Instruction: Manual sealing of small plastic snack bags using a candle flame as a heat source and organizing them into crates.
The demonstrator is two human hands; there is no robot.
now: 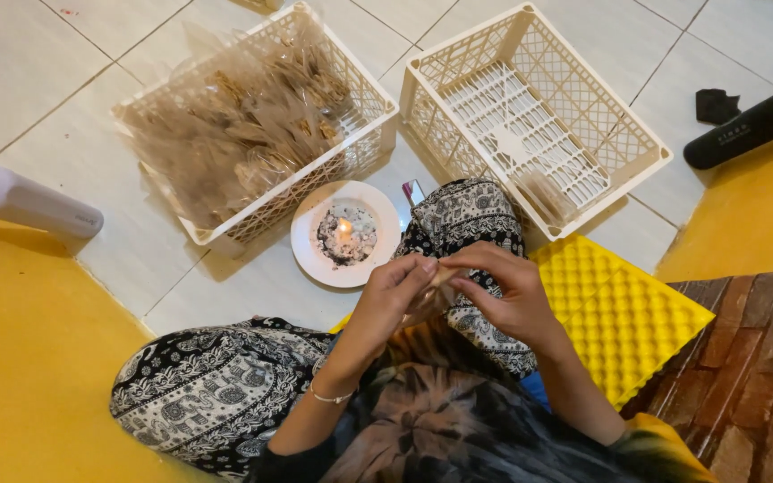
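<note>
Small clear packet [440,275] is pinched between left hand [393,295] and right hand [507,291], both grips pressed onto it, above the lap. Lit candle on white plate [309,259] sits just ahead on tiled floor [38,63], between packet-filled crate [378,121] and near-empty crate [646,152].

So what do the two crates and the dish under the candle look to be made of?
Both crates, the filled one and the nearly empty one, look like moulded plastic: cream, matt, with lattice walls. The white dish under the candle flame seems glazed ceramic, going by its smooth rim, though it could be plastic.
</note>
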